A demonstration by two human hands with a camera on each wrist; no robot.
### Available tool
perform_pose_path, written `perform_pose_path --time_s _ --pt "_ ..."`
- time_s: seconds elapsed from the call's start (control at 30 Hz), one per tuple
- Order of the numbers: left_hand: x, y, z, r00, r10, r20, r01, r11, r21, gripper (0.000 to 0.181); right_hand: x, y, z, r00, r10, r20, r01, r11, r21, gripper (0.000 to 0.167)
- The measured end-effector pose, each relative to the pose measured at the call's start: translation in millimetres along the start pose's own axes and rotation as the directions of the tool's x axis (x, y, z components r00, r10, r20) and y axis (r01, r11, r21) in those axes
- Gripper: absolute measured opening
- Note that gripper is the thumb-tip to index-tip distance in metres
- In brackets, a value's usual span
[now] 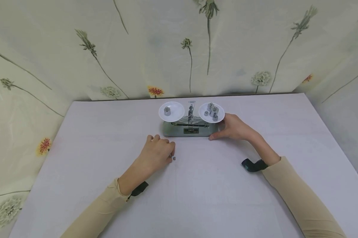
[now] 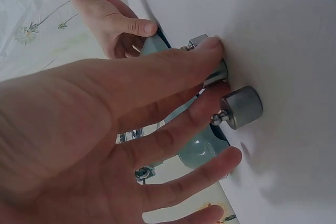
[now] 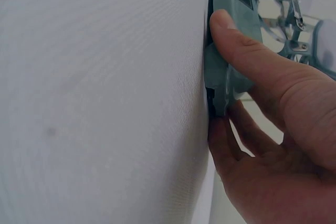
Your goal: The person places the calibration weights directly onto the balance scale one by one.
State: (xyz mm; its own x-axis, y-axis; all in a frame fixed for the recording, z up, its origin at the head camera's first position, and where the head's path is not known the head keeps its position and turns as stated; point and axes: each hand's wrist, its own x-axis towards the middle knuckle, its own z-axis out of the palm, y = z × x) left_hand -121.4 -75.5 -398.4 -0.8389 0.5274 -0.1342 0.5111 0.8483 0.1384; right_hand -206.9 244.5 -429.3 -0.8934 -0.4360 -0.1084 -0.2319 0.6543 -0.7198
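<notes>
A pan balance (image 1: 191, 130) with a grey-green base and two white pans stands at the far middle of the table. My right hand (image 1: 233, 128) grips the right end of its base, thumb in front and fingers behind, as the right wrist view shows at the base (image 3: 236, 51). In front of the balance, my left hand (image 1: 158, 152) pinches a small metal weight (image 2: 216, 75) between thumb and index finger, low over the table. Beside these fingertips stands another knobbed metal weight (image 2: 245, 107). A further weight (image 2: 199, 40) shows partly behind the thumb.
One weight (image 1: 167, 111) sits on the left pan (image 1: 177, 115). Several weights of different sizes stand on the right pan (image 1: 219, 110). A white cloth (image 1: 208, 198) covers the table, and a flower-patterned curtain (image 1: 155, 49) hangs behind its far edge.
</notes>
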Motion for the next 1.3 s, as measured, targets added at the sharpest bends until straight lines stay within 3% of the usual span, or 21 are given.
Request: perform_pose_path --time_s 0.4,0.6,0.87,1.1,1.3 --pt "-0.8 -0.4 0.8 0.998 0.009 -0.054 -0.008 1.000 0.007 0.012 0.0 1.0 0.8 1.000 0.024 0.000 -0.024 1.000 -0.004 0.101" --pt "-1.8 1.0 -0.5 0.992 0.017 -0.126 -0.016 1.000 0.004 0.013 0.0 0.8 -0.3 0.999 0.035 0.000 -0.035 0.999 -0.014 0.100" --pt "-2.9 2.8 -3.5 0.969 0.031 -0.246 -0.026 0.999 0.023 0.014 -0.4 0.3 -0.4 1.000 0.031 -0.001 -0.031 1.000 -0.004 0.099" --pt "-2.0 2.8 -3.4 0.942 0.014 -0.336 -0.022 1.000 -0.021 0.019 0.1 -0.2 0.6 0.999 0.036 -0.001 -0.036 0.999 -0.004 0.097" --pt "-1.8 4.3 -5.1 0.931 0.004 -0.365 -0.018 0.999 -0.034 0.019 0.5 0.3 0.8 1.000 0.030 0.002 -0.030 1.000 -0.007 0.099"
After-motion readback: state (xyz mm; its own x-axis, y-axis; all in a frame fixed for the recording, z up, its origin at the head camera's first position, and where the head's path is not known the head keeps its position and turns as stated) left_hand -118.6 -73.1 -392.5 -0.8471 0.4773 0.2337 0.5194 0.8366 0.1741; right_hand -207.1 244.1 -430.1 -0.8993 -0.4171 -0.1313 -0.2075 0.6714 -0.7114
